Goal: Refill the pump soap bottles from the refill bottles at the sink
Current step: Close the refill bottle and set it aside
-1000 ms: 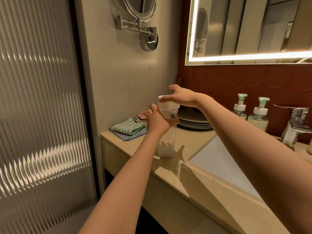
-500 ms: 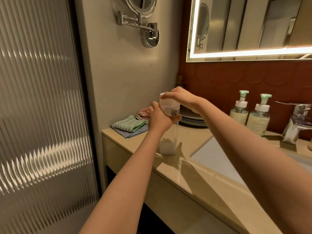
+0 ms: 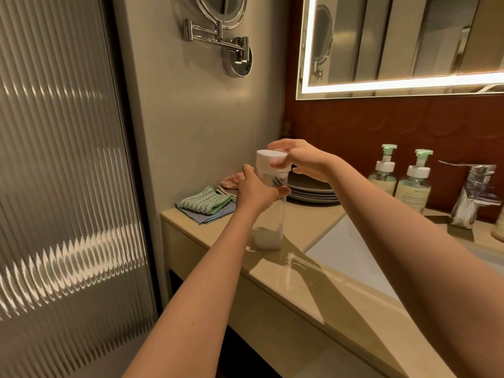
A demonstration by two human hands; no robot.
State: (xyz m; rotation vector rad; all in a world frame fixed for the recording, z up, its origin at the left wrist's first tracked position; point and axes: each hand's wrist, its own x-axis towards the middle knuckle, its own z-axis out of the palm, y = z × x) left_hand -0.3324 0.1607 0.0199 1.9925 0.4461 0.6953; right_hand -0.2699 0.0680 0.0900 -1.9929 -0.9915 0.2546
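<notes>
Both hands were clamped on a clear refill bottle [image 3: 268, 227] standing upright on the beige tabletop [image 3: 313, 282], near its left end and just left of the white sink [image 3: 351, 257]. In the head view, the left hand [image 3: 257, 193] was wrapped round the bottle's upper body, thumb toward the wall and fingers curled across the front. The right hand [image 3: 298, 160] closed over the white cap [image 3: 270, 160] from above and from the right, its fingers curved across the top and the thumb pressed on the near side of the cap. A shallow layer of whitish liquid sat at the bottom of the bottle; the rest of it looked empty.

Two pump soap bottles stood side by side against the dark red back wall, well apart from the hands: the left pump bottle [image 3: 383, 177] and the right pump bottle [image 3: 414, 186], both with pale green pump heads and white collars. A chrome faucet [image 3: 474, 195] stood just to their right. Behind the refill bottle lay a stack of grey plates [image 3: 311, 190], and left of that a folded green-striped cloth [image 3: 206, 203] on a blue one, with a pink cloth [image 3: 230, 181] behind. A round chrome mirror [image 3: 226, 12] on a swing arm hung on the side wall.
</notes>
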